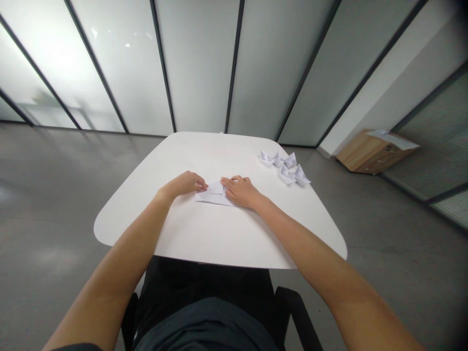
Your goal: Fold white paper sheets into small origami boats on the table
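Observation:
A partly folded sheet of white paper (215, 198) lies on the white table in front of me, with a peaked upper part and a straight lower edge. At its left end, my left hand (188, 184) is closed, thumb and fingertips gripping the edge. My right hand (239, 191) rests palm down over the right end of the sheet, fingers stretched out and a little spread, covering that corner. Farther right on the table sit several folded white paper boats (287, 165), close together and apart from both hands.
The white table (219, 239) has rounded corners, and its near edge is just ahead of my lap. A black chair armrest (292, 302) shows below right. Frosted glass panels (197, 63) stand behind the table. A wooden cabinet (373, 153) is on the floor at right.

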A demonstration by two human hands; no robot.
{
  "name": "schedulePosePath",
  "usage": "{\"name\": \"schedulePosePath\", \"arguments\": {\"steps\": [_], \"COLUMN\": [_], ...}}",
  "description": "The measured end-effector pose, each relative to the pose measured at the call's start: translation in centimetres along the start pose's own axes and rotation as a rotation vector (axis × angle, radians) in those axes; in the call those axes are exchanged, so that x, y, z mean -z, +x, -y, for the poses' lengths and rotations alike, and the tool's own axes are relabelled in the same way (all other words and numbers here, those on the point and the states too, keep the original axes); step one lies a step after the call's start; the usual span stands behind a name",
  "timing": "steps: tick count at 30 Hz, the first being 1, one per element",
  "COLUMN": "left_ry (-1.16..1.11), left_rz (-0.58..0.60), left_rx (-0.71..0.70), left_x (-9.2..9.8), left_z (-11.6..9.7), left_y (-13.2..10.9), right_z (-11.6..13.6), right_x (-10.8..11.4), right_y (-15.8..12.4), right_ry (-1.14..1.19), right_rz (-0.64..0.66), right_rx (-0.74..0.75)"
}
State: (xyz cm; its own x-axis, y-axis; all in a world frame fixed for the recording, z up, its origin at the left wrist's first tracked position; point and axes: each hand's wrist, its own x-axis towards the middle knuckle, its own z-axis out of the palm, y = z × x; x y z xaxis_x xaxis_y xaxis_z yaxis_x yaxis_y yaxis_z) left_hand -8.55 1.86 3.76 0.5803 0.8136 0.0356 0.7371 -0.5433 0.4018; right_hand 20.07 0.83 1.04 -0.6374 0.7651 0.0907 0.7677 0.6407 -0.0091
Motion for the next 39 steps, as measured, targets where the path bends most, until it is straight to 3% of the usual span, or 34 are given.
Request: {"name": "schedulePosePath", "arguments": {"steps": [7,18,25,30,35,39], "left_ry": [0.293,0.273,0.338,0.188,0.184,0.352], "left_rz": [-0.206,-0.163,-0.007,0.109,0.101,-0.007], "left_rx": [-0.080,-0.165,-0.005,0.097,0.102,0.020], "left_x": [-2.8,-4.0,-2.3,0.1,1.3,1.0], "left_z": [-2.2,-3.0,-2.3,-1.1,-1.2,-2.5], "left_y": [1.2,2.0,1.4,-0.3,-1.1,-1.0], "right_z": [0.2,-0.4,-0.6,-0.6,-0.4,-0.5], "right_x": [0.2,-0.8,-1.0,-1.1,-1.0,-1.1], "right_y": [0.1,0.4,0.5,0.5,0.5,0.6], "right_ry": [-0.003,0.080,0.088,0.095,0.082,0.073], "right_rz": [-0.015,0.052,0.052,0.061,0.068,0.066], "right_rx": [0.009,-0.038,-0.046,-0.061,-0.063,-0.057]}}
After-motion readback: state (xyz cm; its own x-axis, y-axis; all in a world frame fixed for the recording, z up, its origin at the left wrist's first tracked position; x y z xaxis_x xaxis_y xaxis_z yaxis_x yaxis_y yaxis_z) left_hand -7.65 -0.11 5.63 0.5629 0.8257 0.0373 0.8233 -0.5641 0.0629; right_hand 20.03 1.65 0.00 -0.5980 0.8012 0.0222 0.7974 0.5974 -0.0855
